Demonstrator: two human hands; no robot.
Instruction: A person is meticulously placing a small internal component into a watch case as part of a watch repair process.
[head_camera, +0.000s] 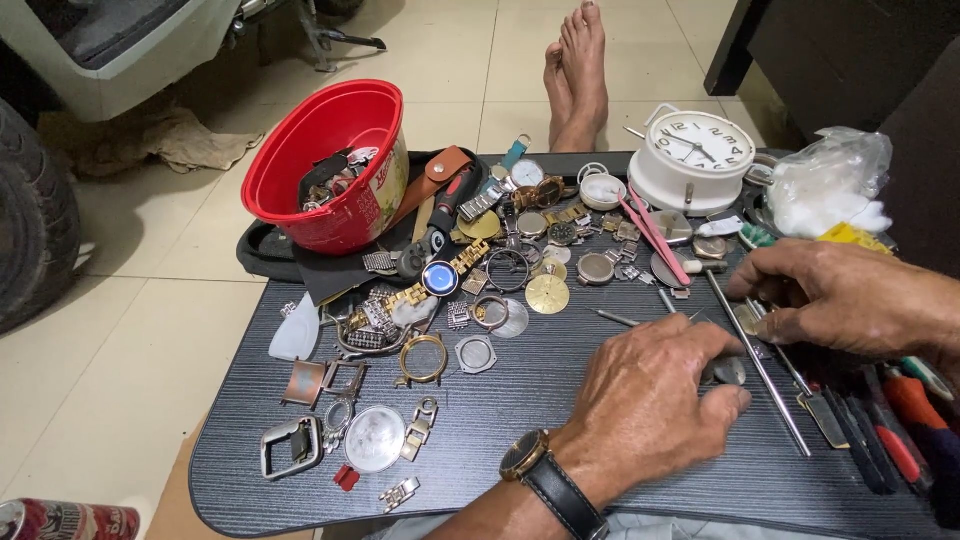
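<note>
My left hand (655, 395), with a wristwatch on a black strap (545, 475), rests on the dark tray table (500, 440) with its fingertips pinching a small round metal watch part (728, 372). My right hand (850, 295) lies at the right, fingers curled over thin metal tools (765, 365) that slant across the table. What the right fingers grip is hidden. Both hands are close together over the tools.
Many watch cases, dials, bracelets and rings litter the table (470, 300). A red bucket of parts (330, 165) stands at the back left, a white alarm clock (695, 155) and a plastic bag (830, 180) at the back right. Screwdrivers (900, 430) lie at the right edge. A bare foot (578, 75) rests beyond.
</note>
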